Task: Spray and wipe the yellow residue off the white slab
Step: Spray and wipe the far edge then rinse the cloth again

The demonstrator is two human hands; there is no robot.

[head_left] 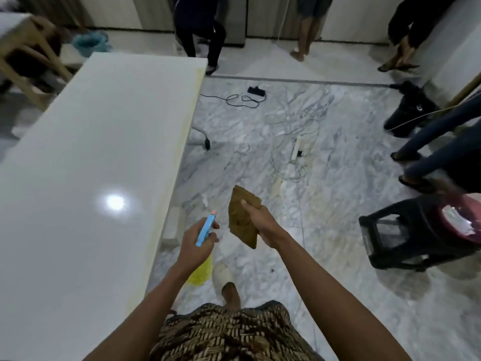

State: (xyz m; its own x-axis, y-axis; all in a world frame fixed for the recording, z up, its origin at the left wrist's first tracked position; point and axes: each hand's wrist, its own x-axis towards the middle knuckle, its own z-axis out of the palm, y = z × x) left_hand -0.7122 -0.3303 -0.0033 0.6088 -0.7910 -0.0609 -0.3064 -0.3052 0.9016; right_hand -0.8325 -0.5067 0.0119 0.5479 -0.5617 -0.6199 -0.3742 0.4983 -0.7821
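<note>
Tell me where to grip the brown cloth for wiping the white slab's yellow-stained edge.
The right hand pinches the brown folded cloth at its right side, so it hangs free. Better to take it flat from behind, palm across its broad face, so the whole face presses on the white slab.

slab top (86,157) bare, cables (283,142) across floor

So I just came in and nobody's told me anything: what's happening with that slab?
A person stands beside the white slab, holding a spray bottle in the left hand and a brown cloth in the right hand. Both hands are over the floor, not touching the slab. Yellow residue runs along the slab's right edge. Other people stand around, and cables lie on the floor.
</note>
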